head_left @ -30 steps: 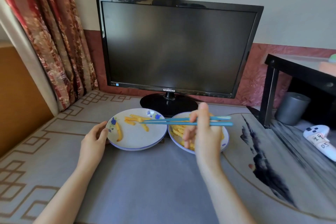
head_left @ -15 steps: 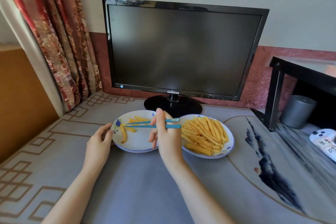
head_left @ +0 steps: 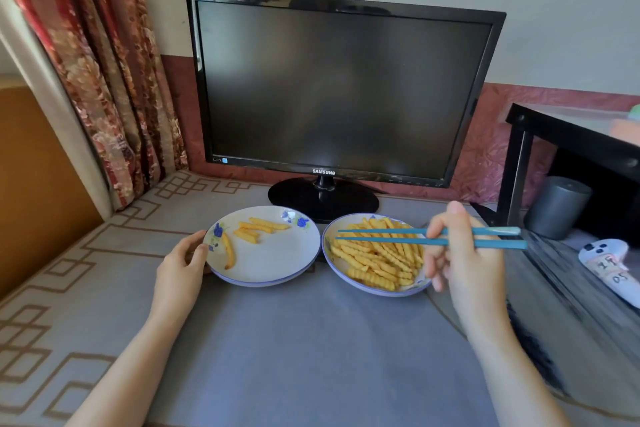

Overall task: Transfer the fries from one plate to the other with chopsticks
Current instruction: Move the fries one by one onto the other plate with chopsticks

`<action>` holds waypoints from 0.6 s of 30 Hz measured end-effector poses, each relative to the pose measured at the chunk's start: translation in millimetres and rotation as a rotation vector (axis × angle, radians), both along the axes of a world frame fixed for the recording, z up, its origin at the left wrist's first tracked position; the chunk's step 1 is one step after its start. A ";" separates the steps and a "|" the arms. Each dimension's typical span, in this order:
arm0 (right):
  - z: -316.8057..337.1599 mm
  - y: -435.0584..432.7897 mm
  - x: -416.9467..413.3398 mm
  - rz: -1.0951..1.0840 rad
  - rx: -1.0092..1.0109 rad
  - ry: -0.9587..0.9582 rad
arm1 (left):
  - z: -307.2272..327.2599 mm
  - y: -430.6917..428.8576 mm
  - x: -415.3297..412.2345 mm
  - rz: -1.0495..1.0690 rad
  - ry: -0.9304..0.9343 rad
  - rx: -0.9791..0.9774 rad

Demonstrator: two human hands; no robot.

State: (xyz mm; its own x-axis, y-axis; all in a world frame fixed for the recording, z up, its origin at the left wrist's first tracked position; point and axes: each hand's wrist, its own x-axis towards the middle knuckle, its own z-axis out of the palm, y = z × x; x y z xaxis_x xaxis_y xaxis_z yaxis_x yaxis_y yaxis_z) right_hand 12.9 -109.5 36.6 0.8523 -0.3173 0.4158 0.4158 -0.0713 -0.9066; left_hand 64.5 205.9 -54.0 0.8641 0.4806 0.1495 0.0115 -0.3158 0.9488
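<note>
Two white plates with blue rims stand side by side on the grey cloth. The left plate (head_left: pixel 277 263) carries several crinkle fries (head_left: pixel 254 230). The right plate (head_left: pixel 377 289) is heaped with fries (head_left: pixel 377 258). My right hand (head_left: pixel 464 253) grips a pair of teal chopsticks (head_left: pixel 384 236) that lie level, tips pointing left above the right plate's heap with nothing between them. My left hand (head_left: pixel 181 263) holds the left plate by its left rim.
A black Samsung monitor (head_left: pixel 332 90) stands just behind the plates, its round base (head_left: pixel 322 198) close to their far rims. At the right are a black shelf (head_left: pixel 571 149), a grey cylinder (head_left: pixel 557 206) and a white remote (head_left: pixel 609 267). A patterned curtain (head_left: pixel 97 62) hangs left.
My right hand has swung the chopsticks from over the left plate back to the right, above the heaped plate. The left plate has gained a fry. My left hand stays on the rim.
</note>
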 end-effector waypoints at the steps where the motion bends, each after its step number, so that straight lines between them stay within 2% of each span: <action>1: -0.1 -6.4 -1.4 -0.016 -0.015 -0.010 | 0.5 -0.6 -0.3 0.001 -0.002 0.000; 18: -6.4 -15.6 -8.1 0.020 -0.144 0.012 | 1.1 -2.5 -1.2 -0.006 -0.011 -0.002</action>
